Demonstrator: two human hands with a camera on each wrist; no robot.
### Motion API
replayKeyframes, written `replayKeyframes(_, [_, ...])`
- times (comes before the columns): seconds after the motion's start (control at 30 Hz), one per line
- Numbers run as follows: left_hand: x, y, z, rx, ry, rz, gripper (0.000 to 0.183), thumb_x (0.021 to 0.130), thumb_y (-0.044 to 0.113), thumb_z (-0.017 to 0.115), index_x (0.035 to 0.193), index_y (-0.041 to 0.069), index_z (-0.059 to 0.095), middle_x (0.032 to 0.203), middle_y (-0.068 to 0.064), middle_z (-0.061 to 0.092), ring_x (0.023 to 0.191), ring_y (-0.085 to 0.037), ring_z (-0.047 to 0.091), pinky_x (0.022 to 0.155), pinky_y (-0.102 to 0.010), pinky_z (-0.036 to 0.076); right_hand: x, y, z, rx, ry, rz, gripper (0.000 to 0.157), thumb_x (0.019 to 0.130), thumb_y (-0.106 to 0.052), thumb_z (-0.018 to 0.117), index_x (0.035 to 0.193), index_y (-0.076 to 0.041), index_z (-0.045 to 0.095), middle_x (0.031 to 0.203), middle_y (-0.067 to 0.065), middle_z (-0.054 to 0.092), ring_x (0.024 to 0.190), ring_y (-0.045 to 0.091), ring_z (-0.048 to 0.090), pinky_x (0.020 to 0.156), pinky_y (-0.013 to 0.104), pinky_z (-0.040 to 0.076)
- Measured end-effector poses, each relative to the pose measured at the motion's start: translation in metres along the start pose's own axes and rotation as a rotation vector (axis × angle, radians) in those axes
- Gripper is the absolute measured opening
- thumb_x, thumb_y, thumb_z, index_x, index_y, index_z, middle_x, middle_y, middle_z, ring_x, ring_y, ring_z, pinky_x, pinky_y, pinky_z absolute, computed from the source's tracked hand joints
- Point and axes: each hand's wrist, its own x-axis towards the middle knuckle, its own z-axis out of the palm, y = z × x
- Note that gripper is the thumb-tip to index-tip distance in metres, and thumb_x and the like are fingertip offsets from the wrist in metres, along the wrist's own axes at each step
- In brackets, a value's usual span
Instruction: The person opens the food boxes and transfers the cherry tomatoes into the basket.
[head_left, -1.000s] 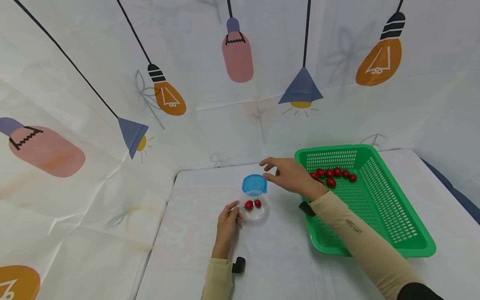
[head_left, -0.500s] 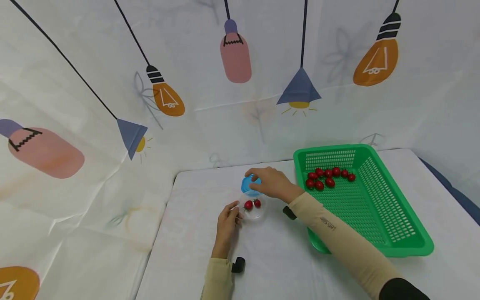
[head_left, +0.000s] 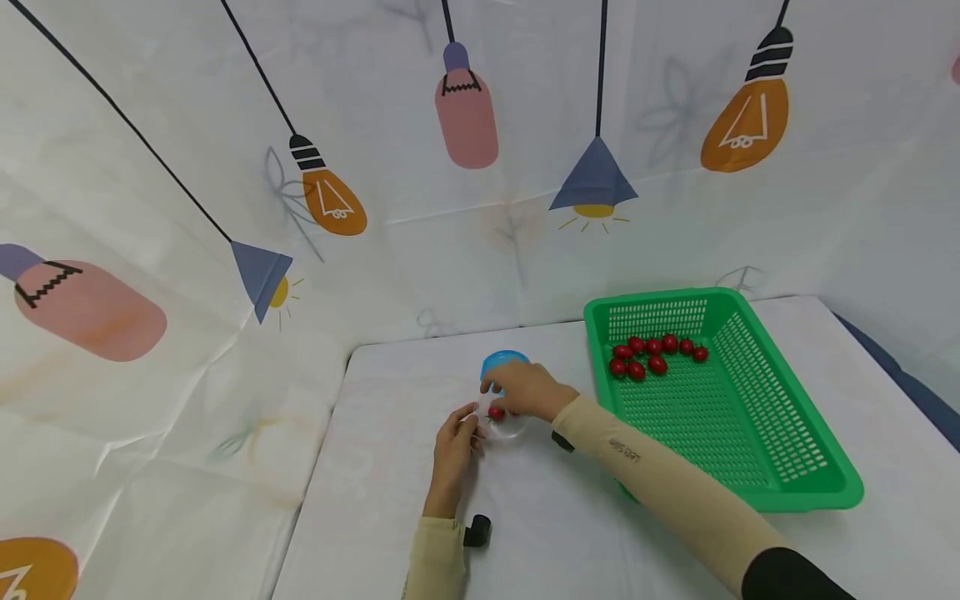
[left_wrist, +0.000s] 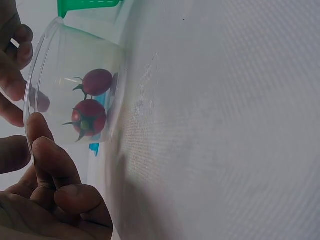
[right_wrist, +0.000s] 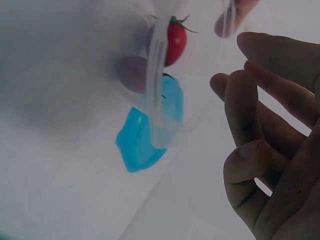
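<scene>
A clear plastic tub (head_left: 510, 430) stands on the white-covered table with two cherry tomatoes (left_wrist: 89, 118) inside, green stalks on them. My left hand (head_left: 450, 454) pinches the tub's rim from the left side. Over the tub is my right hand (head_left: 528, 390), its fingers loosely bent and nothing between them in the right wrist view. It partly hides the tub and one tomato in the head view. Just behind the tub lies a blue lid (head_left: 501, 359), also seen past the tub wall in the right wrist view.
On the right stands a green plastic basket (head_left: 701, 433) with slotted walls. Several cherry tomatoes (head_left: 657, 364) lie in its far left part. A printed white cloth (head_left: 420, 275) hangs behind the table (head_left: 390, 467).
My right hand has come from beside the basket, leftward across the blue lid, then nearer to me over the tub. The left hand keeps its hold on the rim.
</scene>
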Motion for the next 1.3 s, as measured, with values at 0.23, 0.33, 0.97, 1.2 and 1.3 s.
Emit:
replayKeyframes(0.23, [0.0,-0.001,0.0,0.015,0.007,0.04,0.034,0.104,0.008,0.052,0.133,-0.008,0.059,0.093,-0.037,0.064,0.081,-0.04,0.061,0.07,-0.034,0.052,0.003,-0.001,0.015,-0.049,-0.022,-0.006,0.022,0.092,-0.02,0.077,0.114,-0.017,0.076,0.1,-0.001,0.075,0.096,0.018,0.068,0.082,0.047,0.055])
replayKeyframes(0.33, [0.001,-0.002,0.0,0.011,0.005,0.045,0.034,0.104,0.008,0.052,0.133,-0.008,0.059,0.093,-0.037,0.064,0.081,-0.041,0.061,0.07,-0.034,0.052,0.004,-0.003,0.02,-0.091,-0.026,-0.005,0.023,0.092,-0.019,0.077,0.115,-0.016,0.076,0.099,-0.001,0.075,0.092,0.016,0.068,0.077,0.042,0.057])
replayKeyframes(0.97, [0.021,-0.038,-0.001,-0.039,0.02,0.021,0.035,0.105,0.015,0.053,0.135,-0.002,0.06,0.084,-0.015,0.067,0.073,-0.018,0.058,0.067,-0.026,0.049,0.008,-0.003,0.04,-0.27,-0.03,-0.01,0.02,0.088,-0.022,0.082,0.106,-0.017,0.077,0.091,-0.006,0.072,0.079,0.012,0.064,0.074,0.037,0.058])
replayKeyframes(1.2, [0.009,-0.012,-0.002,-0.031,-0.002,0.002,0.034,0.105,0.01,0.053,0.134,-0.005,0.059,0.089,-0.024,0.067,0.077,-0.027,0.06,0.071,-0.032,0.052,0.01,-0.002,0.042,-0.304,-0.037,-0.005,0.019,0.087,-0.025,0.083,0.101,-0.018,0.073,0.082,-0.008,0.067,0.075,0.01,0.06,0.073,0.034,0.056])
replayKeyframes(1.3, [0.005,-0.007,-0.001,-0.035,0.001,0.008,0.033,0.104,0.009,0.053,0.133,-0.005,0.06,0.088,-0.024,0.067,0.078,-0.03,0.06,0.072,-0.033,0.052,0.01,-0.002,0.043,-0.304,-0.043,-0.008,0.019,0.087,-0.026,0.083,0.097,-0.017,0.07,0.077,-0.008,0.063,0.072,0.009,0.057,0.071,0.032,0.055])
